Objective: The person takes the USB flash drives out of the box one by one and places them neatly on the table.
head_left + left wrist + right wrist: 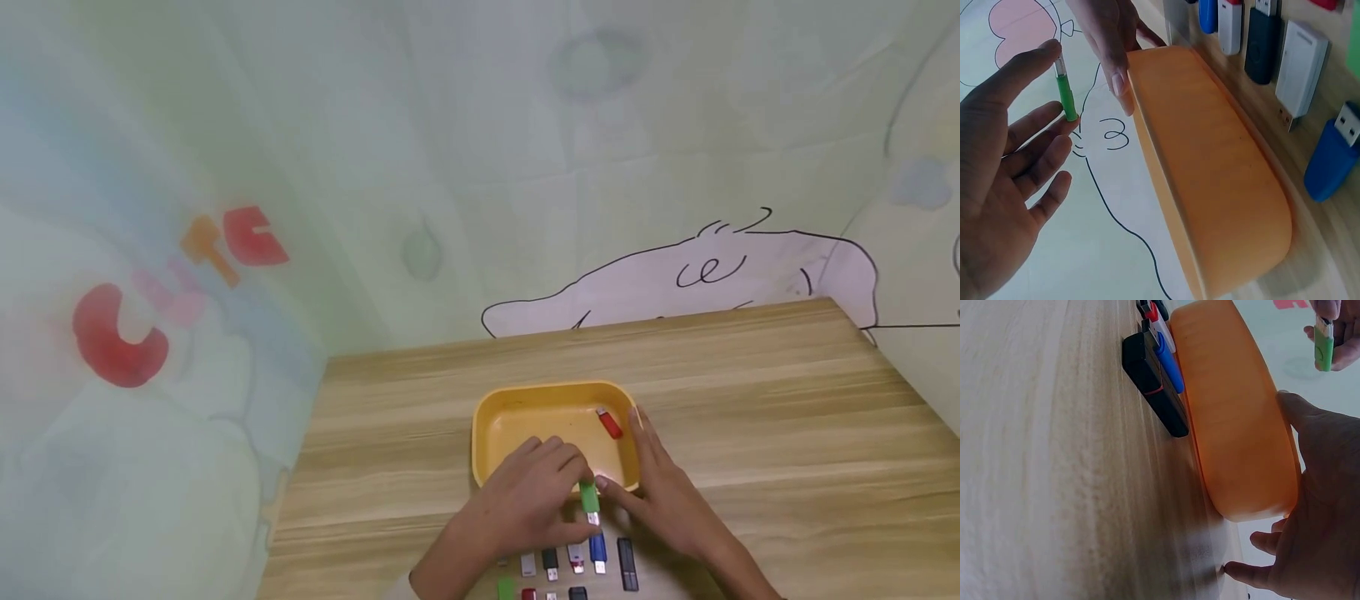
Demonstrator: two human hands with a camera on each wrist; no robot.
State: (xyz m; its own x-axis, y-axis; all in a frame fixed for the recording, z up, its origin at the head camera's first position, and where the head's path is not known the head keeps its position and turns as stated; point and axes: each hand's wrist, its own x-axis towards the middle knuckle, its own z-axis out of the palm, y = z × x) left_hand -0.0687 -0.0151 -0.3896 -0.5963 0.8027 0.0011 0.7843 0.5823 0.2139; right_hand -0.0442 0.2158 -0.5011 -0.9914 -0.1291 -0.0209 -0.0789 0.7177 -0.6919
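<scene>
Between the thumb and fingertips of my left hand [532, 497] is a green USB stick [590, 498], its metal plug toward the thumb. The left wrist view shows that green stick [1065, 97] pinched end to end, raised beside the tray's rim. My right hand [667, 500] rests against the right near corner of the yellow-orange tray [551, 389]. Its thumb touches the near rim, and its other fingers lie fairly straight along the right side. A red USB stick [609, 423] lies inside the tray, toward the right.
On the wooden table [787, 433], several USB sticks lie in rows before the tray, including a blue one [597, 548], a black one [627, 564] and a white one [1302, 65]. A printed curtain [450, 167] hangs behind the table.
</scene>
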